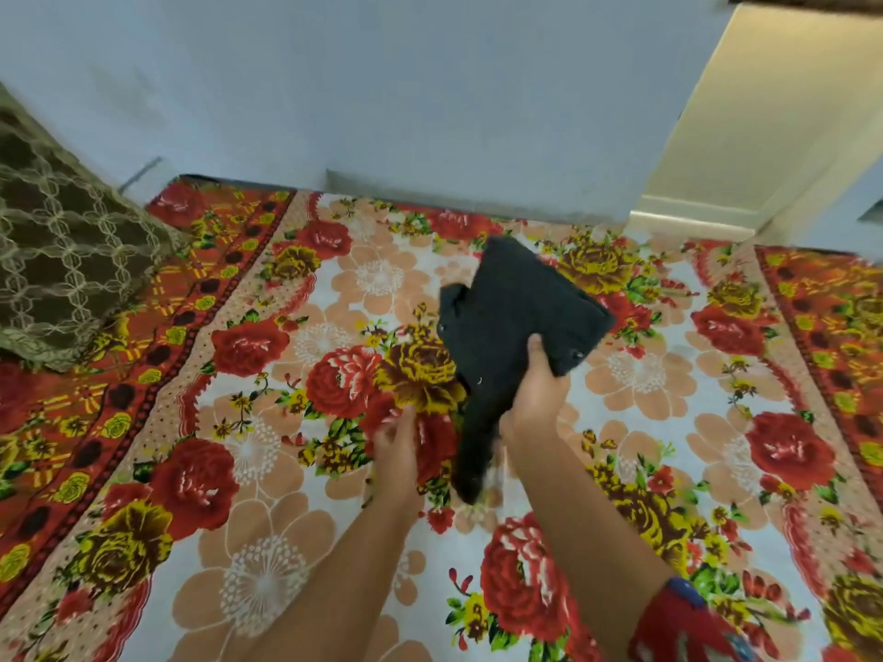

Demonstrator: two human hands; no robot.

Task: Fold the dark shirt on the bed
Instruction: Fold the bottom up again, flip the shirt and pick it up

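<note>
A pale wall (430,88) closes off the far side of a bed spread with a loud floral sheet (267,470) of red and yellow roses, and a brown patterned pillow (62,260) sits well off to the left of both hands. The dark shirt (516,308) is already gathered into a compact bundle, and most of it lies above and beyond the right hand (535,398), with a loose end trailing down past the wrist toward the sheet. That hand is closed around the bundle's near edge, thumb on top and the fingers hidden beneath the cloth (so how much fabric they pinch cannot be told). The left hand (396,446) hangs just beside it on the inner side, fingers spread and loose, holding nothing; whether it touches the sheet is unclear. A red printed sleeve (683,623) shows at the right arm's lower end.

By the look of it, the folding is in its late stage: the shirt appears folded several times over and is being lifted or set down as a packet, though the dangling tail suggests one fold is untidy. The next move probably calls for the free left hand to catch that hanging end and tuck it under, then for both hands to lay the packet flat on the sheet and press it smooth.
</note>
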